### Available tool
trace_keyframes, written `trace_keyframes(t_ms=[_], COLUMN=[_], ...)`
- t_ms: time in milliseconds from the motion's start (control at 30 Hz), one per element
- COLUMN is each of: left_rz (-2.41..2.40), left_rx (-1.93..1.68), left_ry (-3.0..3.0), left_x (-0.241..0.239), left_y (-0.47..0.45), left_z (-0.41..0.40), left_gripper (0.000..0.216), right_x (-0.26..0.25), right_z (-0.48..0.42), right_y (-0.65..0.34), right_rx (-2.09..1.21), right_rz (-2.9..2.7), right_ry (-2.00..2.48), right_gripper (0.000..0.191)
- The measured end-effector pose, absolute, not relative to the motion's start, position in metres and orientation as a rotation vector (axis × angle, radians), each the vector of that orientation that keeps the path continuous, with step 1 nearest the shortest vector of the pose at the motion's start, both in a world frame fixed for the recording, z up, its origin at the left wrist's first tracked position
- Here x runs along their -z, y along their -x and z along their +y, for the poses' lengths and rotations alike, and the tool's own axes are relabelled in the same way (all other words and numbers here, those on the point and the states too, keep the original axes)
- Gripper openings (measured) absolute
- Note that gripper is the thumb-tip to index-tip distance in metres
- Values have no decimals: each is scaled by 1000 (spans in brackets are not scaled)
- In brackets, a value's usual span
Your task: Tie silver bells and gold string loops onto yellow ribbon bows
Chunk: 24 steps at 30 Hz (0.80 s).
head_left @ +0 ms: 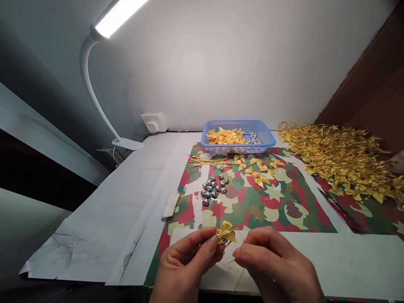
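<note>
Both of my hands are low at the near edge of the table, working close together over a white sheet. My left hand (186, 261) pinches a small yellow ribbon bow (226, 232) between thumb and forefinger, the bow standing just above my fingertips. My right hand (271, 261) has its thumb and forefinger closed narrowly on a thin gold thread (238, 280) that hangs down from the pinch toward the table edge (it is so fine that I cannot tell where its upper end meets the bow).

Beyond my hands lies patterned wrapping paper (284, 210) in red, green and cream. On it, well apart from the bow I hold, sits a cluster of small silver beads (213, 189), and farther back a scatter of loose yellow bows (259, 168) beside a bundle of gold threads (208, 160). A blue mesh basket (268, 136) at the back holds more bows and beads. To the right a large heap of finished bows (344, 158) spreads along the paper. A white desk lamp (94, 80) arches over the left side.
</note>
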<state>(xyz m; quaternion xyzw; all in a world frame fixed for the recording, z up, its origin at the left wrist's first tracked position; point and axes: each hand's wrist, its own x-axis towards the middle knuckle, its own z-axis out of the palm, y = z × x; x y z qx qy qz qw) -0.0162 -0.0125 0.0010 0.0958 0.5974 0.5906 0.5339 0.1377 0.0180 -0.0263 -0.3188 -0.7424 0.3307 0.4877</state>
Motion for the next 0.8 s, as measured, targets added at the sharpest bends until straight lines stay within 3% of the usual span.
trace_keyframes(t_ms=[233, 400, 800], left_rz=[1323, 1284, 1286], left_rx=[-1399, -1416, -1436], left_ry=[-168, -131, -153], left_x=[-2, -2, 0], left_y=[16, 16, 13], left_z=[-14, -12, -11], left_gripper=[21, 20, 21], right_x=[32, 31, 38], right_z=[22, 20, 20], right_y=[-133, -129, -127], right_rx=[-708, -629, -560], right_rz=[-1871, -1908, -1903], right_ry=[855, 879, 896], right_gripper=[25, 13, 15])
